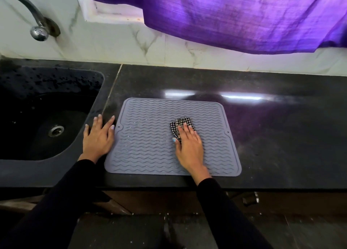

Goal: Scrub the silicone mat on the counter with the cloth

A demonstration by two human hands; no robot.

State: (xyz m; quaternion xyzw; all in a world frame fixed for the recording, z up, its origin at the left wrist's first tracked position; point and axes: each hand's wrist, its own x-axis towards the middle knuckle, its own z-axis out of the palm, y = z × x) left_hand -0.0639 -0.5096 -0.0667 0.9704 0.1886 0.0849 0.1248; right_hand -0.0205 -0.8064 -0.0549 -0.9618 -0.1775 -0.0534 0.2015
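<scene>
A grey ribbed silicone mat (150, 136) lies at centre frame on the black stone counter (262, 126). The right hand (189, 145), fingers straight, presses a black-and-white checked cloth (178, 123) onto it right of centre. The left hand (98, 136) rests flat and relaxed on the counter, beside the mat's left edge.

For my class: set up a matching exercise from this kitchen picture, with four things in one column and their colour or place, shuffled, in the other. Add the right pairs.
Things:
1. silicone mat
2. cloth
3. curtain
4. left hand

Descriptions:
A. purple, hanging over the wall tiles
B. black-and-white checked, under the right hand
C. flat on the counter, between the sink and the mat
D. grey with wavy ridges, lying on the counter

Pairs: 1-D, 2-B, 3-A, 4-C
</scene>
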